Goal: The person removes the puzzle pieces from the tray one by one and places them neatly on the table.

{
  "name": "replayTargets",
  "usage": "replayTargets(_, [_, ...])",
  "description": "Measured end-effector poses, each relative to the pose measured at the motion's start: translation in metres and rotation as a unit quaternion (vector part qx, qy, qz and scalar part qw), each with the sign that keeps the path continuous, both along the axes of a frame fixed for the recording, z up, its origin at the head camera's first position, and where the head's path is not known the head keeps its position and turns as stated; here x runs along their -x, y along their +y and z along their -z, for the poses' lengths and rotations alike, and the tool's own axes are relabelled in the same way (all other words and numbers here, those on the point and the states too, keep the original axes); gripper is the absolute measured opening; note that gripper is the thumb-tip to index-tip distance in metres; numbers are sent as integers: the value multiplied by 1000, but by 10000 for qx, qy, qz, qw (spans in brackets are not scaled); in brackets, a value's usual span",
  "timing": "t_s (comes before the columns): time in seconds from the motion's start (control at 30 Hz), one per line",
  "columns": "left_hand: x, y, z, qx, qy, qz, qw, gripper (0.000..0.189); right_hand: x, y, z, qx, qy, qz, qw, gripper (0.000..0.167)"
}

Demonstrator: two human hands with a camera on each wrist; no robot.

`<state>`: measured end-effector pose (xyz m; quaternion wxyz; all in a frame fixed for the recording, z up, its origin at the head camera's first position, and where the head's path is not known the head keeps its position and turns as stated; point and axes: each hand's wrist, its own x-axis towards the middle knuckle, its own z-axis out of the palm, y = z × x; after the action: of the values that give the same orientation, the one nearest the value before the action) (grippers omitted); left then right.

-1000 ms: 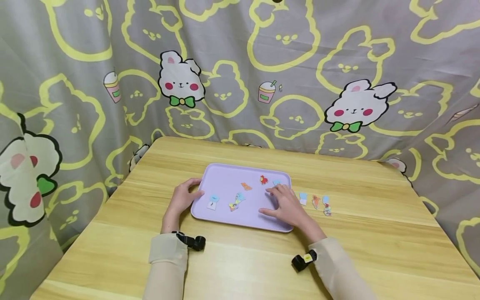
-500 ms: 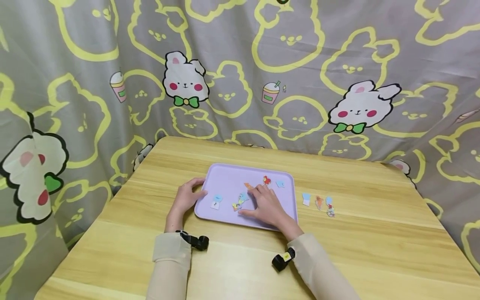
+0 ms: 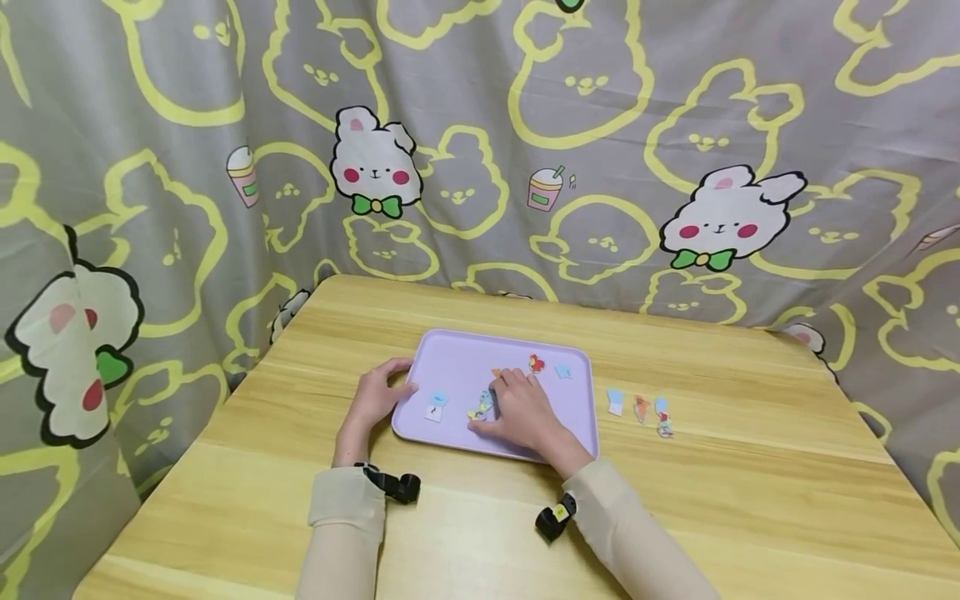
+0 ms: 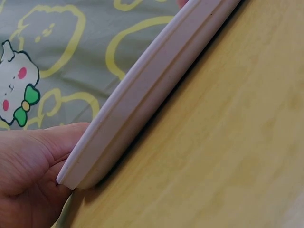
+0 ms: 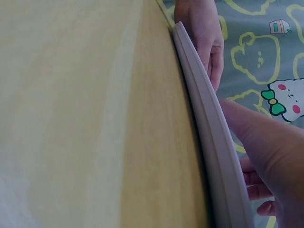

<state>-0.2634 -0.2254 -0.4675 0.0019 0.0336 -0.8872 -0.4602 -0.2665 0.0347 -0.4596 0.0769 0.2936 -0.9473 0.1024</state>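
The lilac tray lies on the wooden table, several small paper cutouts on it. My left hand holds its left edge, the thumb at the rim; the left wrist view shows that hand at the tray's corner. Over the tray, my right hand has thumb and fingers apart around a multicoloured cutout, partly hidden. Whether the fingertips touch it cannot be seen. Just beyond those fingers, an orange cutout is mostly covered. A blue-and-white cutout lies nearer the left hand.
Towards the tray's far right corner are a red cutout and a light-blue one. On the table to the right lie a blue-and-white cutout, an orange one and a mixed blue-and-red one. A patterned curtain hangs behind the table.
My right hand has moved left from the tray's right side to the multicoloured cutout, uncovering the light-blue cutout and covering most of the orange one. My left hand stays on the tray's edge.
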Motion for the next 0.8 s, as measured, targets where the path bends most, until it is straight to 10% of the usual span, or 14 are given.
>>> replayTargets(0.8, [1,1,1,-26,37,-17,10000,48,-5,1,9,2081,-456,-56,9770,62])
